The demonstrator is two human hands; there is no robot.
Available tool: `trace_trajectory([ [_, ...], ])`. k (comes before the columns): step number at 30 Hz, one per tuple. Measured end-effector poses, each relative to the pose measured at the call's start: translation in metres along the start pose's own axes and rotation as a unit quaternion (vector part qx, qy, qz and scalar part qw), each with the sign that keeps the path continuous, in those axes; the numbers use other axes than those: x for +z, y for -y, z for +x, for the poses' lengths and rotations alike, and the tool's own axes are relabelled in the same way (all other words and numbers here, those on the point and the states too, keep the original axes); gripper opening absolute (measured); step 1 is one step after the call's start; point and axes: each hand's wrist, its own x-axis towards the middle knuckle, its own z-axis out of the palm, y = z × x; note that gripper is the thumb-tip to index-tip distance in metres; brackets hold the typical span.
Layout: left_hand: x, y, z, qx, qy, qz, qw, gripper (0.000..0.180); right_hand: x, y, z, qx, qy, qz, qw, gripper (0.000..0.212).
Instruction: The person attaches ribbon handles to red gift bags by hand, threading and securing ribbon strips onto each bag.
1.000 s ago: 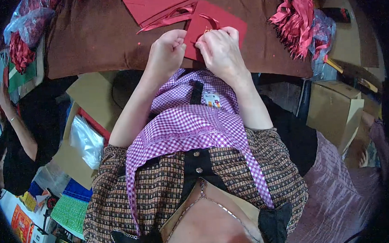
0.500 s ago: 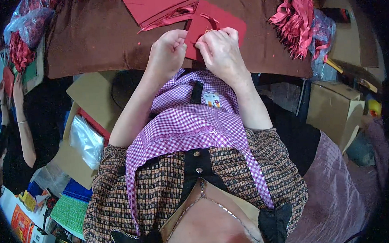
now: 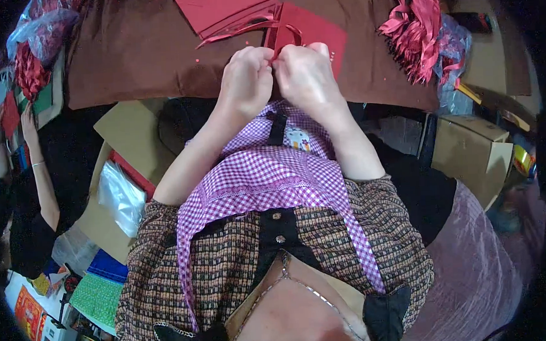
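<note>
A flat red paper piece (image 3: 315,28), perhaps a card or small bag, lies at the near edge of the brown-covered table. A satin red ribbon (image 3: 242,29) runs across it from the left, and a loop of it stands up on the paper. My left hand (image 3: 245,80) is closed, its thumb and fingertips pinched on the ribbon at the paper's left edge. My right hand (image 3: 308,74) is closed over the paper's lower part, its fingertips meeting the left ones at the ribbon. Both hands hide the ribbon's crossing.
A stack of red paper pieces (image 3: 223,8) lies behind the ribbon. At the right is a bundle of red ribbons (image 3: 413,36) beside plastic bags. Cardboard boxes (image 3: 467,150) stand below the table at both sides. At the left, a co-worker's arm (image 3: 38,162) reaches toward another red piece.
My hands have drawn together, the left moving right to meet the right at the ribbon. A golden cord seen under my right fingers is now hidden. The co-worker's arms have shifted slightly.
</note>
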Motion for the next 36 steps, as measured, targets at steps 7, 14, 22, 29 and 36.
trace_trajectory([
  [7,-0.016,0.011,0.008,-0.048,0.074,-0.175,0.981,0.02,-0.006,-0.007,-0.003,0.004,-0.035,0.068,0.997,0.011],
  [14,-0.014,0.013,0.013,0.033,0.074,-0.126,0.989,0.021,-0.008,-0.013,-0.007,0.01,-0.024,0.071,0.997,0.011],
  [22,-0.012,0.009,0.013,0.047,0.082,-0.088,0.992,0.02,-0.016,-0.012,-0.008,0.005,-0.033,0.096,0.995,0.011],
  [29,-0.018,-0.001,0.013,0.062,0.052,-0.063,0.995,0.014,-0.035,-0.02,-0.001,-0.041,0.007,0.084,0.996,0.011],
  [36,-0.016,0.002,0.014,0.06,0.081,-0.099,0.99,0.013,-0.024,-0.019,-0.002,-0.086,-0.018,0.081,0.993,0.006],
])
